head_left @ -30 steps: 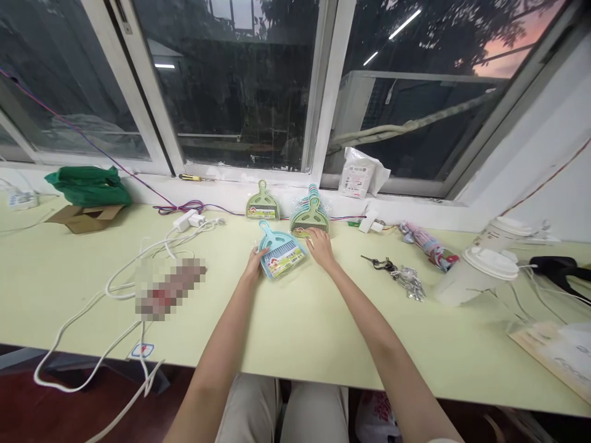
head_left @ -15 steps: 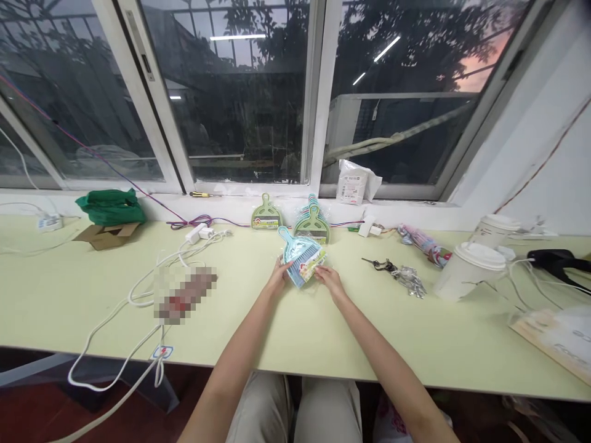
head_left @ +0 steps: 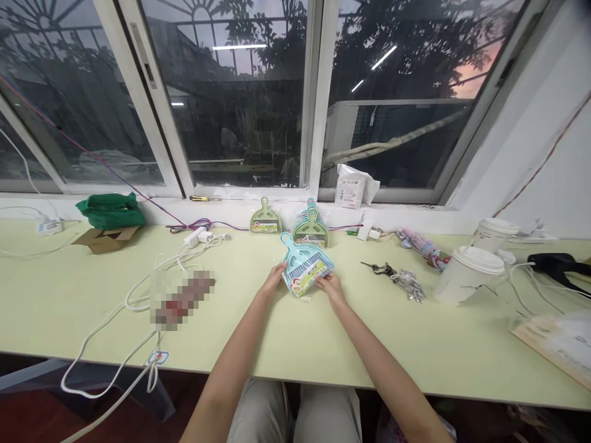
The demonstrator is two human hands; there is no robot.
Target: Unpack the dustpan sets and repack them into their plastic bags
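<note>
A light blue dustpan and brush set [head_left: 307,266] in clear wrapping is held over the middle of the table, its handle pointing up and left. My left hand [head_left: 275,278] grips its left edge. My right hand [head_left: 331,288] holds its lower right edge, beside the yellow label. Just behind stands a stack of similar sets [head_left: 312,226], a green one in front and blue ones behind. One more green set [head_left: 265,216] leans against the wall to the left of that stack.
On the pale green table [head_left: 392,344], white cables [head_left: 133,295] and a blurred item lie left. Keys [head_left: 406,282], a folded umbrella [head_left: 422,247] and white cups [head_left: 470,274] are at the right. A green bag [head_left: 111,211] sits on a cardboard box [head_left: 107,239] at the back left.
The blue set has turned in my hands and its label now faces me more squarely. Both hands still hold it, slightly lower in the view.
</note>
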